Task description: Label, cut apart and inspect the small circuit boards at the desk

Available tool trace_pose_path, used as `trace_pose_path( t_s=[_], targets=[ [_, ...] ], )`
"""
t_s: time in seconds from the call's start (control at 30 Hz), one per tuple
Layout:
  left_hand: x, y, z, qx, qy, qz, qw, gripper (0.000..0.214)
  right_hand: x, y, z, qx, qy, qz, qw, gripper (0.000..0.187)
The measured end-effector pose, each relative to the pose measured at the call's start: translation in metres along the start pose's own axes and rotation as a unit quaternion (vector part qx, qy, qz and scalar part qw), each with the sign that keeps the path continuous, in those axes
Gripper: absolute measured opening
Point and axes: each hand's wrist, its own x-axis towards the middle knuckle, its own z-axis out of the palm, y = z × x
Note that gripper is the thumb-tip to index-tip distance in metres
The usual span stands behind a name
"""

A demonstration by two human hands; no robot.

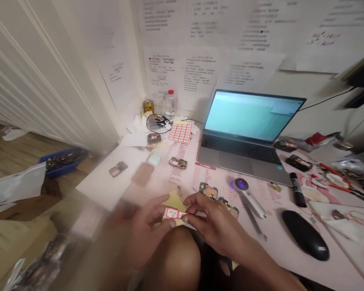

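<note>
Low in the head view, near the desk's front edge, a piece of yellow backing paper carries red-bordered labels with writing too blurred to read. My left hand grips the paper from the left, its thumb at the lower edge. From the right, the thumb and forefinger of my right hand pinch the right end of the label strip. Just beyond my right hand lie circuit boards. Another circuit board with a label on it rests further back.
A laptop stands open at the back. On the right lie a lit magnifier, tweezers, a black mouse and a marker. A label sheet and a bottle are behind. A blue bin sits left.
</note>
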Motion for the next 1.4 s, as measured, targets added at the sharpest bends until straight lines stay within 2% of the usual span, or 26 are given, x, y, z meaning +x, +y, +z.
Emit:
trace_pose_path(
  t_s=[0.23,0.4,0.5,0.6,0.73,0.83,1.23,1.4],
  targets=[
    [0.001,-0.008,0.002,-0.013,0.026,-0.003,1.0,0.051,-0.003,0.003,-0.005,0.002,-0.001,-0.004,1.0,0.016],
    [0.0,-0.006,0.009,-0.004,0.023,0.005,1.0,0.05,-0.005,-0.003,-0.003,-0.019,0.018,-0.043,0.999,0.017],
    [-0.002,-0.004,0.013,0.007,0.028,0.009,1.0,0.048,-0.005,-0.009,0.003,-0.043,0.054,-0.082,0.994,0.019],
    [-0.003,-0.003,0.016,0.007,0.028,0.013,1.0,0.046,-0.006,-0.012,0.009,-0.088,0.118,-0.139,0.979,0.019],
    [-0.003,-0.003,0.019,0.002,0.032,0.011,0.999,0.048,-0.008,-0.011,0.012,-0.152,0.192,-0.219,0.945,0.018],
    [-0.002,-0.003,0.021,-0.011,0.033,0.014,0.999,0.049,-0.009,-0.01,0.015,-0.18,0.236,-0.25,0.922,0.017],
    [0.004,-0.001,0.034,-0.07,0.041,0.0,0.997,0.052,-0.019,-0.001,0.021,-0.286,0.284,-0.292,0.867,0.024],
    [0.004,-0.001,0.039,-0.079,0.031,0.012,0.996,0.049,-0.02,0.002,0.023,-0.296,0.306,-0.291,0.857,0.026]
  ],
)
